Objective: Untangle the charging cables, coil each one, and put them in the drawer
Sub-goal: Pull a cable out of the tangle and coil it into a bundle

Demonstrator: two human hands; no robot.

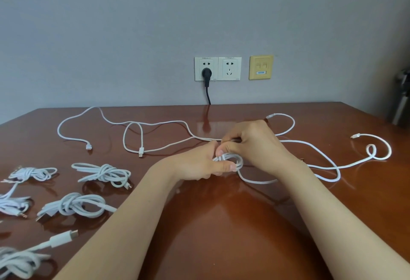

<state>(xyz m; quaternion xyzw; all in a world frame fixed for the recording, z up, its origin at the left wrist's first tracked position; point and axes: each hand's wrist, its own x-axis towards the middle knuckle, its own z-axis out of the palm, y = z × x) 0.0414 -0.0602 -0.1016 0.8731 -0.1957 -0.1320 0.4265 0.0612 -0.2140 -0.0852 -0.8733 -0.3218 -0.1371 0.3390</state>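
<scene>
My left hand holds a small coil of white cable over the middle of the brown table, thumb pressed on the loops. My right hand is just above it and pinches the same cable at the coil's top. The cable's loose length trails off to the right. Another white cable curls at the far right. Further loose white cables sprawl across the back left of the table. Several coiled, knotted white cables lie at the left. No drawer is in view.
On the grey wall behind the table are two white sockets, one with a black plug and cord, and a yellow data plate. A dark object stands at the right edge.
</scene>
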